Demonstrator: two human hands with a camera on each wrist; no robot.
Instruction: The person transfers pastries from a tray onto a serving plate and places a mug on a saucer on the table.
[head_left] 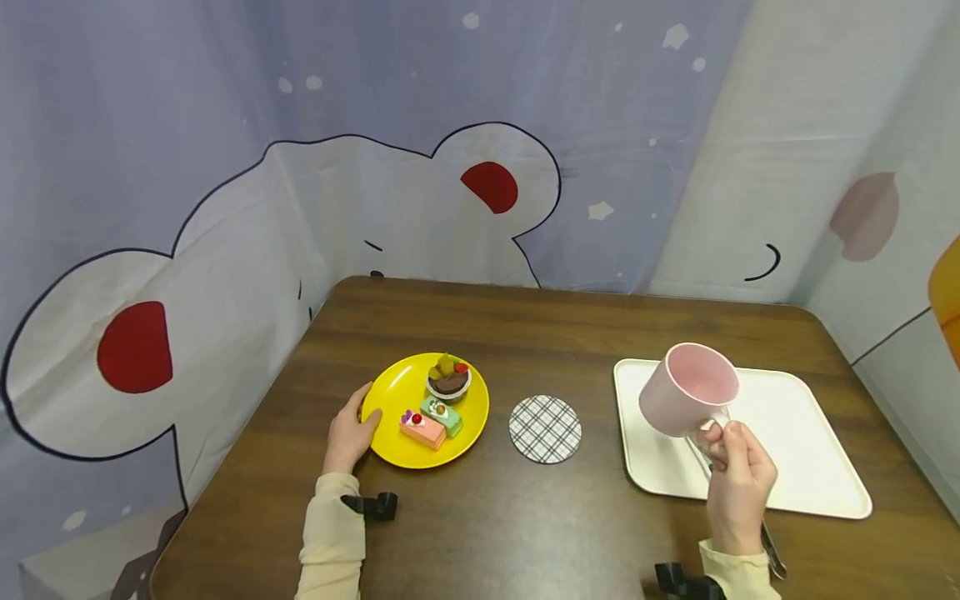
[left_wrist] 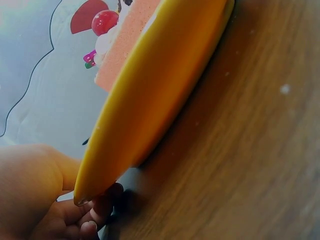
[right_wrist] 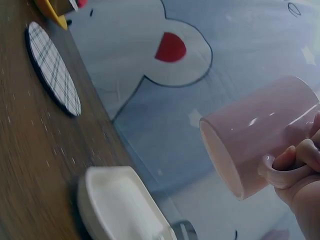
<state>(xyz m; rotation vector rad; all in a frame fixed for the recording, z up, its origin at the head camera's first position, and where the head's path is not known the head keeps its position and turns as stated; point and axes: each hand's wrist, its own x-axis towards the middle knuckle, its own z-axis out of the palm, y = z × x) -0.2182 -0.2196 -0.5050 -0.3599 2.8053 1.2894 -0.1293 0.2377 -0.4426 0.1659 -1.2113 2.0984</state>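
My left hand [head_left: 351, 433] pinches the left rim of a yellow plate [head_left: 390, 437], thumb on top and fingers beneath, as the left wrist view also shows. On the plate sit a toy chocolate tart [head_left: 450, 381], a green cake slice [head_left: 442, 415] and a pink cake slice [head_left: 422, 429]. A pink mug [head_left: 678, 396] is held by its handle in my right hand [head_left: 738, 479]. It hangs tilted above the left part of a white tray [head_left: 806, 450]. From the head view I see into the mug's mouth; its inside looks plain pink.
Between plate and tray lies a round plaid coaster [head_left: 545, 429]. Metal cutlery [head_left: 772, 552] pokes out beneath my right hand, past the tray's near edge. The wooden table [head_left: 480, 517] ends at a patterned cloth [head_left: 600, 125] behind and at both sides.
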